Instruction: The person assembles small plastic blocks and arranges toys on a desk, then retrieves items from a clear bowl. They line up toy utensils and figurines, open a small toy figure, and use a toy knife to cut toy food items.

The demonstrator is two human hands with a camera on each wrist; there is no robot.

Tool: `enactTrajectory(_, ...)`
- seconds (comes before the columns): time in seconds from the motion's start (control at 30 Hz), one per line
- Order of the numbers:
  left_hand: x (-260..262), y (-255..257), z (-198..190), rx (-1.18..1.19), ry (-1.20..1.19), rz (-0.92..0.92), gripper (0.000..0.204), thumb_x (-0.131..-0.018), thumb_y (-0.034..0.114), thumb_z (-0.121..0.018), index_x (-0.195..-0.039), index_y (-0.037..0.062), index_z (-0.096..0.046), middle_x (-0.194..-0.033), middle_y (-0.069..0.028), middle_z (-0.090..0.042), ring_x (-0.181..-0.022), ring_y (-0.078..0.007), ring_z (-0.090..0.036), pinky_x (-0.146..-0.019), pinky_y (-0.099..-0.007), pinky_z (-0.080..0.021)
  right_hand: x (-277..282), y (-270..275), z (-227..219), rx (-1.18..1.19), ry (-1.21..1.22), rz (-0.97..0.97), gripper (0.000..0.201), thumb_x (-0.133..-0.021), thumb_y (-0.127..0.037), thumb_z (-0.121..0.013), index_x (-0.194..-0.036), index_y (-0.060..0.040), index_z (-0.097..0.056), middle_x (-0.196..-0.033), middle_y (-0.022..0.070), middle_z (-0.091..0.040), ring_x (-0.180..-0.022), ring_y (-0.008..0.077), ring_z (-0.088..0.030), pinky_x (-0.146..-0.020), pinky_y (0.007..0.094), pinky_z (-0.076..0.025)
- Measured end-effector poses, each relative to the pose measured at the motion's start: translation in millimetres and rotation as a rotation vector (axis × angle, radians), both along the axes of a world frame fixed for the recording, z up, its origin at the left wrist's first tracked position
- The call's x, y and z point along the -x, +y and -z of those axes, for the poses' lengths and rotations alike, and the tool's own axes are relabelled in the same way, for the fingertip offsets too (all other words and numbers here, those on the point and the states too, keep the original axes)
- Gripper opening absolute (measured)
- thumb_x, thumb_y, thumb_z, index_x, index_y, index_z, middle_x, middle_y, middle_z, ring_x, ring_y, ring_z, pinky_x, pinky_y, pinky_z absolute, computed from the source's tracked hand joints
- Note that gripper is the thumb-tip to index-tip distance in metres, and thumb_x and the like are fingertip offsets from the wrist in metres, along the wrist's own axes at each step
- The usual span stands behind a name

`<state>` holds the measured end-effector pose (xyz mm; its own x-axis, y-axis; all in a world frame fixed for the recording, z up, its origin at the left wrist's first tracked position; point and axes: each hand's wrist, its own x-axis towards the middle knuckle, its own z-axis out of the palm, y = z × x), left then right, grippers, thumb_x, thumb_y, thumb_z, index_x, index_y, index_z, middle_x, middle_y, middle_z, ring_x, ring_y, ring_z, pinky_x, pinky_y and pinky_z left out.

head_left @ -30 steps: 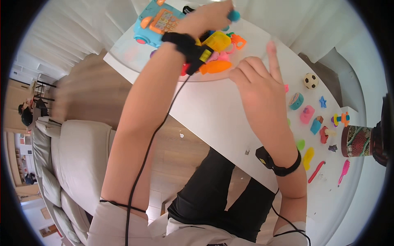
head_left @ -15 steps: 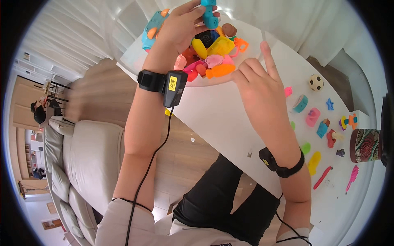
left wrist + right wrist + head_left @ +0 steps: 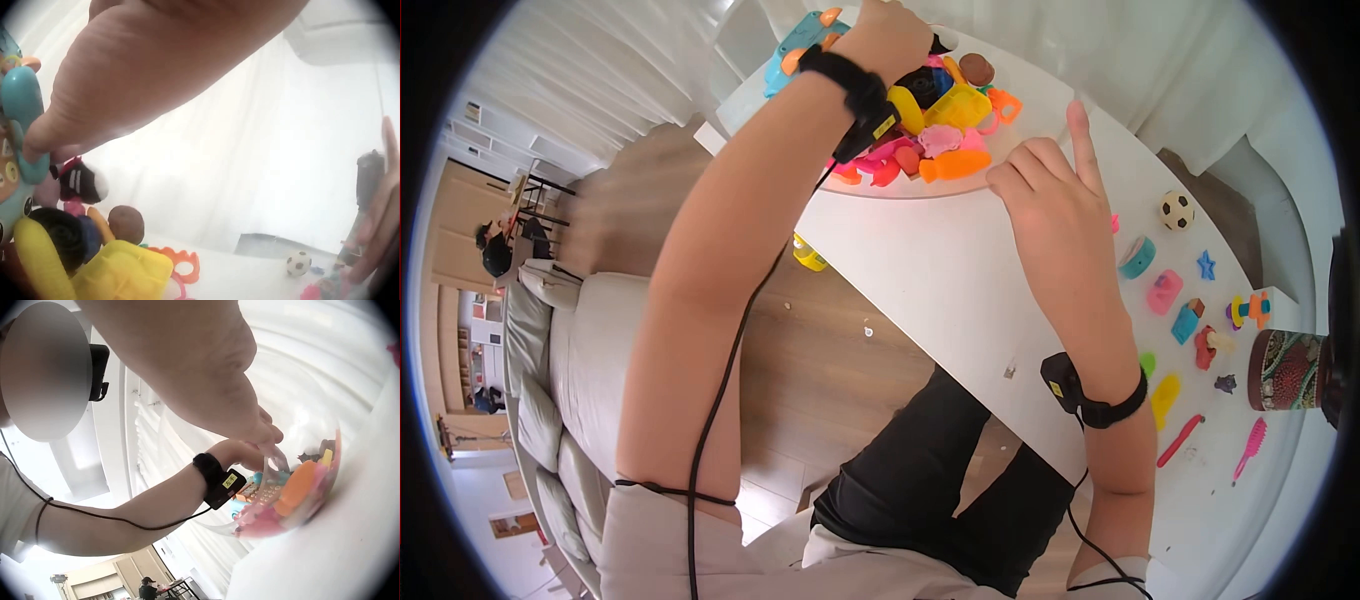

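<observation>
My left hand (image 3: 887, 42) is over the far end of a clear tub of toys. In the left wrist view its thumb and fingers pinch a teal toy handset (image 3: 22, 97), which lies against the face of the teal toy telephone (image 3: 778, 78). The head view hides that handset behind the hand. My right hand (image 3: 1055, 215) grips the near side of the clear tub (image 3: 880, 196), index finger pointing up and the other fingers curled at the rim. Inside the tub lie a yellow box (image 3: 960, 107), an orange piece (image 3: 956, 165) and a small black-and-white shoe (image 3: 82, 182).
On the white table to the right are a small football (image 3: 1176, 210), a blue star (image 3: 1206, 265), a pink brush (image 3: 1251, 448), a red stick (image 3: 1181, 441) and several other toys. A patterned pot (image 3: 1287, 370) stands at the far right. A sofa (image 3: 600, 360) is at the left.
The left hand first swept in with the teal handset, held it up over the toys, then brought it down to the toy telephone. The right hand stays at the tub's rim.
</observation>
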<state>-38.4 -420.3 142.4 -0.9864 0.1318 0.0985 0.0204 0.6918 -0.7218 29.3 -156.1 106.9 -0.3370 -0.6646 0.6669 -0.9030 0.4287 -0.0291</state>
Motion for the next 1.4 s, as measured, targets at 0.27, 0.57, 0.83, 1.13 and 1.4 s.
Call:
enactTrajectory(0.27,36.5,11.6,43.5,-0.611,-0.336,0.386,0.046,-0.087,0.003,-0.067,-0.132,0.0104,-0.065,-0.146,-0.0070,-0.057,-0.131,-0.0290,-0.055,-0.099,-0.0464,-0.056,-0.3,1.7,1.4,-0.028,0.001,0.005,0.010,-0.081,0.003,-0.066,-0.089,-0.0022,-0.068,-0.084,0.0055,-0.060,-0.094,0.0207,-0.063,-0.130,0.0544,-0.026)
enactTrajectory(0.57,18.0,18.5,6.6,-0.805,-0.394,0.146,0.048,-0.083,0.009,-0.066,-0.130,0.0160,-0.069,-0.122,-0.0091,-0.071,-0.109,-0.0308,-0.069,-0.090,-0.0414,-0.057,-9.8,-4.5,6.2,-0.020,0.041,0.062,0.005,-0.074,0.000,-0.068,-0.078,-0.0019,-0.069,-0.078,0.0053,-0.058,-0.097,0.0201,-0.064,-0.129,0.0482,-0.030)
enactTrajectory(0.83,20.3,22.0,4.7,-0.506,-0.375,-0.052,0.019,-0.083,0.019,-0.061,-0.085,0.0045,-0.073,-0.076,-0.0148,-0.070,-0.069,-0.0332,-0.067,-0.063,-0.0412,-0.054,-15.0,-3.1,6.7,-0.082,-0.021,0.054,0.015,-0.078,0.002,-0.069,-0.093,-0.0033,-0.068,-0.085,0.0041,-0.059,-0.094,0.0201,-0.061,-0.128,0.0562,-0.027)
enactTrajectory(1.13,21.1,18.4,52.8,-0.551,-0.109,0.279,0.029,-0.086,0.034,-0.070,-0.091,0.0059,-0.074,-0.090,-0.0125,-0.070,-0.087,-0.0312,-0.070,-0.071,-0.0423,-0.054,-21.7,-6.2,7.9,-0.108,0.004,0.052,0.018,-0.077,0.002,-0.068,-0.094,-0.0037,-0.068,-0.088,0.0039,-0.060,-0.095,0.0199,-0.062,-0.127,0.0565,-0.029)
enactTrajectory(1.4,21.7,7.2,58.3,-0.708,-0.316,0.164,0.038,-0.081,0.038,-0.080,-0.100,0.0064,-0.072,-0.103,-0.0131,-0.069,-0.097,-0.0323,-0.068,-0.080,-0.0434,-0.054,-22.2,-6.7,8.0,-0.126,0.036,0.047,0.018,-0.078,0.002,-0.067,-0.095,-0.0041,-0.066,-0.089,0.0036,-0.060,-0.095,0.0199,-0.062,-0.126,0.0567,-0.029)
